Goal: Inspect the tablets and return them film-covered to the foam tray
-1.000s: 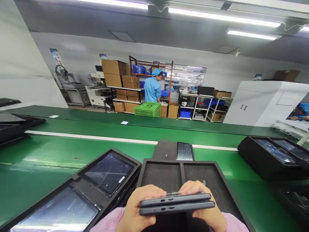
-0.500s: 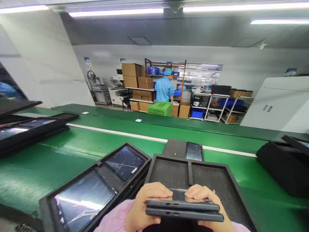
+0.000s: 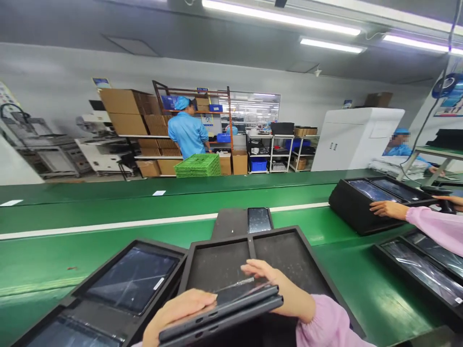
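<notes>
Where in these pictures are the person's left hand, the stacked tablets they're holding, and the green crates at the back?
left hand (image 3: 179, 308): head view, on the back of the hand.
stacked dark tablets (image 3: 217, 315): head view, on their long edges with the ports.
green plastic crates (image 3: 197, 166): head view, on the front of the stack.

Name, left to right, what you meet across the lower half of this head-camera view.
black tray holding a tablet → left hand → two stacked dark tablets → right hand → black tray of screens
</notes>
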Action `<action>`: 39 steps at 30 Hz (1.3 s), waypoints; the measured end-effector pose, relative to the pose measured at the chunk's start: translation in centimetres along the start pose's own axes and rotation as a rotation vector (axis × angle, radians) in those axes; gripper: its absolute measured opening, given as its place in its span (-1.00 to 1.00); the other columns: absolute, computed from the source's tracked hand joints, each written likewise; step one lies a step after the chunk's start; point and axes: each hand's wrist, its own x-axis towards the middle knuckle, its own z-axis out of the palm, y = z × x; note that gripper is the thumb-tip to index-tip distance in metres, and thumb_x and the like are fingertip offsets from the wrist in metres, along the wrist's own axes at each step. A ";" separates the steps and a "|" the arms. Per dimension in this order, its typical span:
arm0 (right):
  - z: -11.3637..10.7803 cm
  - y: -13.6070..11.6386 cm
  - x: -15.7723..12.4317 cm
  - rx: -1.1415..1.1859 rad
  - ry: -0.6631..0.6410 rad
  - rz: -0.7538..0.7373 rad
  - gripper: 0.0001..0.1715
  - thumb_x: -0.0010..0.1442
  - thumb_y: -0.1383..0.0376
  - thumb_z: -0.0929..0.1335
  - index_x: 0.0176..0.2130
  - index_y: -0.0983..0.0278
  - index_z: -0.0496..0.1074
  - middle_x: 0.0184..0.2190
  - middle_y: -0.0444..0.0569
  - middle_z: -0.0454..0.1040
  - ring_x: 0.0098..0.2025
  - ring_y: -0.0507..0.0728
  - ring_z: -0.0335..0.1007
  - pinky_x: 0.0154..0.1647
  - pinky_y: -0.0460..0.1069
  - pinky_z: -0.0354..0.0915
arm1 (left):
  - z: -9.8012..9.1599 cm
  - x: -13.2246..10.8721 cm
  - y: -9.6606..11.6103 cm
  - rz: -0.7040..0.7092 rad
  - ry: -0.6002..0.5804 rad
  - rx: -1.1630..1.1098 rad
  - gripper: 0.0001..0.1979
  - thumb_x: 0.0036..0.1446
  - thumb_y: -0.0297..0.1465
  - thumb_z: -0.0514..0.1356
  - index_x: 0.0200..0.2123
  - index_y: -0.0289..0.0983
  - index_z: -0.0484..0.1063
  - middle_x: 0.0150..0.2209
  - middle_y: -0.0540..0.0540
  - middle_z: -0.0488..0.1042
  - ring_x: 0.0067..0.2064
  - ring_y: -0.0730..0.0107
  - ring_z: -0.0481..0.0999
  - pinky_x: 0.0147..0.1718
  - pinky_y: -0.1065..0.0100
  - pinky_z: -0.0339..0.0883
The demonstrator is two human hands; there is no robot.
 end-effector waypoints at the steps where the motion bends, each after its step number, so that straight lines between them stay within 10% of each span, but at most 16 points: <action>1: -0.1 0.4 0.1 -0.068 0.007 0.057 -0.31 -0.04 0.05 0.48 0.02 0.24 0.32 -0.05 0.10 0.43 -0.04 0.25 0.35 0.00 0.12 0.23 | 0.1 0.3 -0.3 -0.046 0.039 -0.013 -0.54 -0.15 0.03 0.23 -0.30 -0.18 0.56 -0.35 -0.16 0.59 -0.31 0.10 0.57 -0.32 0.22 0.49; 5: -0.6 -0.9 1.9 -0.279 0.115 0.181 -0.77 0.05 0.17 0.41 -0.28 0.23 0.45 -0.31 -0.01 0.54 -0.22 0.28 0.44 -0.16 0.10 0.28 | 0.5 4.4 -2.1 -0.354 0.502 -0.214 -0.51 -0.36 0.01 0.34 -0.50 -0.30 0.50 -0.54 -0.05 0.50 -0.47 0.32 0.47 -0.47 0.38 0.40; 8: -0.7 -4.5 3.9 -0.373 0.178 0.152 -0.51 0.04 0.26 0.35 -0.01 0.29 0.32 -0.44 -0.06 0.50 -0.40 0.23 0.43 -0.37 0.02 0.26 | 1.3 8.4 -3.8 -0.597 0.739 -0.447 -0.55 -0.27 -0.06 0.35 -0.43 -0.31 0.44 -0.49 0.02 0.46 -0.44 0.44 0.42 -0.45 0.45 0.34; 13: 0.8 -7.7 6.5 -0.454 0.145 0.273 -0.28 0.01 0.35 0.28 0.17 0.32 0.10 -0.68 -0.25 0.23 -0.65 0.09 0.15 -0.62 -0.08 0.01 | 5.4 9.2 -7.7 -0.926 0.524 -0.557 -0.56 -0.02 -0.06 0.18 -0.33 -0.38 0.42 -0.34 -0.19 0.49 -0.28 0.25 0.48 -0.25 0.24 0.36; 18: 2.4 -3.6 8.0 -0.474 0.144 0.398 -0.34 -0.01 0.39 0.29 0.12 0.24 0.18 -0.65 -0.23 0.25 -0.62 0.08 0.18 -0.58 -0.08 0.02 | 8.0 7.7 -10.2 -0.761 0.507 -0.274 -0.59 -0.03 -0.23 0.22 -0.11 -0.30 0.37 0.03 -0.23 0.37 0.10 0.17 0.29 0.12 0.19 0.08; 26: 2.0 1.2 11.6 0.084 0.245 0.363 -0.57 0.12 0.02 0.27 -0.13 0.27 0.27 -0.54 -0.19 0.23 -0.63 0.01 0.15 -0.68 -0.13 0.13 | 5.1 10.7 -8.3 -0.730 0.400 -0.380 -0.66 0.04 -0.35 0.07 -0.10 -0.30 0.38 -0.06 -0.17 0.44 -0.02 0.20 0.39 0.03 0.21 0.19; 39: 1.0 1.4 15.0 0.301 0.276 0.442 -0.70 -0.05 0.28 0.31 -0.23 0.28 0.28 -0.61 -0.23 0.29 -0.62 -0.01 0.22 -0.63 -0.15 0.19 | 3.7 12.1 -8.0 -0.733 0.232 -0.410 -0.77 -0.16 -0.43 0.09 -0.32 -0.28 0.31 -0.47 0.03 0.38 -0.45 0.45 0.33 -0.43 0.40 0.21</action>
